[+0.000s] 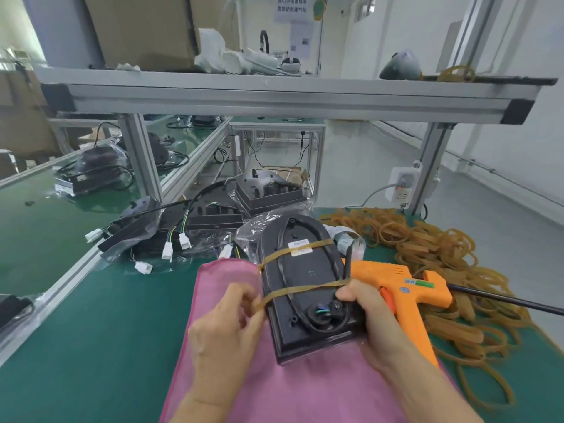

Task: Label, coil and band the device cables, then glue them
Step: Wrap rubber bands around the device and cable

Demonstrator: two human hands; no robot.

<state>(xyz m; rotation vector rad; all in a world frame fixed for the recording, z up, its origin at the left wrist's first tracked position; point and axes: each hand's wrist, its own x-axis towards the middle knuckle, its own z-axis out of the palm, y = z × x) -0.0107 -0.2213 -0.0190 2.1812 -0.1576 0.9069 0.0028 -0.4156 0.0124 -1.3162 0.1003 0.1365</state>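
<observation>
Both wrists point(195, 404) cropped below

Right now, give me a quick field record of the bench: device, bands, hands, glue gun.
device: black device lying on pink cloth, cable coiled on top
far band: rubber band around device, crossing white label
near band: second rubber band stretched across device
left hand: pinches near band's left end
right hand: grips device's right edge at the band
glue gun: orange, lying on table right of device, not held
spare bands: loose pile on green table, right
</observation>
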